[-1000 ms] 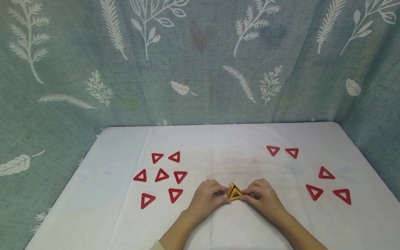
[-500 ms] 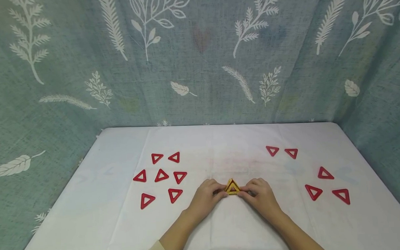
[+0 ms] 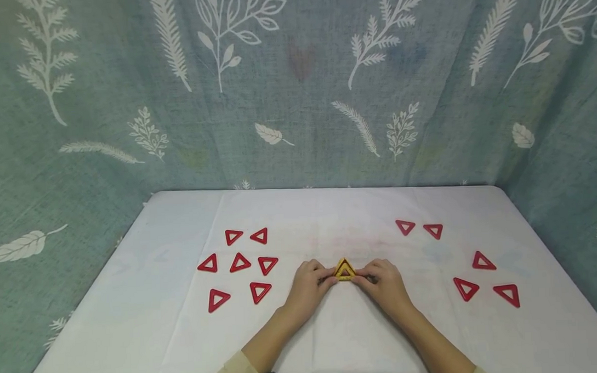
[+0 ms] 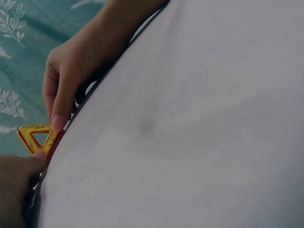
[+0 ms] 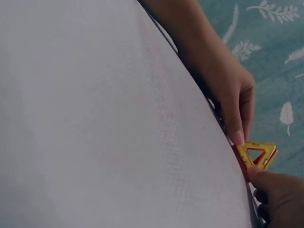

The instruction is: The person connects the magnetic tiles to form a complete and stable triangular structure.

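A yellow triangular magnetic tile (image 3: 345,271) with an open centre is held upright near the middle of the table in the head view. Red shows behind the yellow frame (image 4: 29,129) in the left wrist view, and again along the edges of the tile piece (image 5: 271,153) in the right wrist view. My left hand (image 3: 308,286) pinches its left side between thumb and fingers. From the opposite side my right hand (image 3: 385,285) pinches its right corner. The back of the piece is hidden, so how its parts join cannot be seen.
Several red triangular tiles (image 3: 240,263) lie flat on the left of the white-covered table (image 3: 160,334). More red triangles (image 3: 466,289) lie spread on the right. A green curtain (image 3: 297,142) with white leaf prints hangs behind the table's far edge.
Both hands have moved the yellow tile piece forward, away from the body, and slightly left. Its yellow face has turned more squarely to the head camera. The loose red tiles lie as before.
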The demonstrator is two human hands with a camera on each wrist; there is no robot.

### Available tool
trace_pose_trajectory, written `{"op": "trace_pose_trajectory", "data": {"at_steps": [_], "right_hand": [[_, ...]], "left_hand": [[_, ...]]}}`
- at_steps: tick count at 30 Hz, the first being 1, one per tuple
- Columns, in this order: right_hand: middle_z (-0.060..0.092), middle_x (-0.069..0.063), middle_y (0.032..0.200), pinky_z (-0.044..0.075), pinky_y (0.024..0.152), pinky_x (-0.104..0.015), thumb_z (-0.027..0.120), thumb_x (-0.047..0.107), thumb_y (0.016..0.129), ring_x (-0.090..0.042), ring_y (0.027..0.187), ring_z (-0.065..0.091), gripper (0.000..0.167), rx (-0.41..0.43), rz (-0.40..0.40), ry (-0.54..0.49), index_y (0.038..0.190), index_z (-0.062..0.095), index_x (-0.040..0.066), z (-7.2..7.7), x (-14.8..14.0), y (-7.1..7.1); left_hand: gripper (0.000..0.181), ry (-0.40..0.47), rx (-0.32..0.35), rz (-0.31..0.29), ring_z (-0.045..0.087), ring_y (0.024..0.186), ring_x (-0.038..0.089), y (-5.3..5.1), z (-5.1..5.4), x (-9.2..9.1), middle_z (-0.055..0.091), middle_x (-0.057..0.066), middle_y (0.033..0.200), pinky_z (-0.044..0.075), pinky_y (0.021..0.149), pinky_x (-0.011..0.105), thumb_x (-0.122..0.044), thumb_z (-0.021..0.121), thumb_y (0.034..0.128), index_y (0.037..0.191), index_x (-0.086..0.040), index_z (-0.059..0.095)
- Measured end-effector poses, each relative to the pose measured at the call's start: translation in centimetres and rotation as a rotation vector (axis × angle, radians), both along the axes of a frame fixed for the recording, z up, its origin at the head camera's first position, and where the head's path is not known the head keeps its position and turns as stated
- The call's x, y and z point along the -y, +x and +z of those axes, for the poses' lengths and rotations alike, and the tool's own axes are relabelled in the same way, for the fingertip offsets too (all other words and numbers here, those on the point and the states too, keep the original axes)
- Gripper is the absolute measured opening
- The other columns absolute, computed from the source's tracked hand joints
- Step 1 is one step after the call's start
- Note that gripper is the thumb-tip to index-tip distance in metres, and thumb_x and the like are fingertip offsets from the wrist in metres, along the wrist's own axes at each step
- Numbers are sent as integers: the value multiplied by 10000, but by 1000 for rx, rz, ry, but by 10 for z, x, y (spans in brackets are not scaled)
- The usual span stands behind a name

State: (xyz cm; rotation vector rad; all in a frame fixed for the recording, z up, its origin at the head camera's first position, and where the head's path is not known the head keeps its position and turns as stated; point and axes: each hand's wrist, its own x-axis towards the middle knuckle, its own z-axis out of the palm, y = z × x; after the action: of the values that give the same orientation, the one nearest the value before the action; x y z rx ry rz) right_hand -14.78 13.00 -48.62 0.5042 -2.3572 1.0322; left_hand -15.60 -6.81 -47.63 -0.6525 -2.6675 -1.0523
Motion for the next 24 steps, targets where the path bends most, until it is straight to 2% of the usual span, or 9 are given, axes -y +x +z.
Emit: {"op": "trace_pose_trajectory", "data": {"at_steps": [7, 14, 24], "right_hand": [[640, 10, 719, 400, 599, -227, 842, 83, 653, -111, 670, 514, 166, 18, -23, -25, 787, 750, 54, -1, 1, -12], [646, 4, 733, 417, 623, -252, 820, 113, 703, -119, 686, 523, 140, 151, -61, -27, 814, 753, 61, 3, 2, -26], [650, -30, 803, 404, 687, -312, 784, 175, 767, -167, 760, 532, 166, 285, -118, -12, 884, 751, 62, 9, 2, -51]], "left_hand": [[280, -18, 11, 23, 453, 774, 98, -14, -3, -3, 554, -51, 839, 368, 684, 241, -244, 695, 845, 1072, -83, 723], [274, -35, 16, 45, 464, 774, 114, -30, 0, -7, 569, -28, 846, 370, 686, 254, -246, 689, 852, 1073, -87, 721], [280, -57, 20, 106, 468, 771, 144, -53, 3, -14, 576, 5, 857, 373, 692, 273, -260, 674, 863, 1093, -104, 713]]}}
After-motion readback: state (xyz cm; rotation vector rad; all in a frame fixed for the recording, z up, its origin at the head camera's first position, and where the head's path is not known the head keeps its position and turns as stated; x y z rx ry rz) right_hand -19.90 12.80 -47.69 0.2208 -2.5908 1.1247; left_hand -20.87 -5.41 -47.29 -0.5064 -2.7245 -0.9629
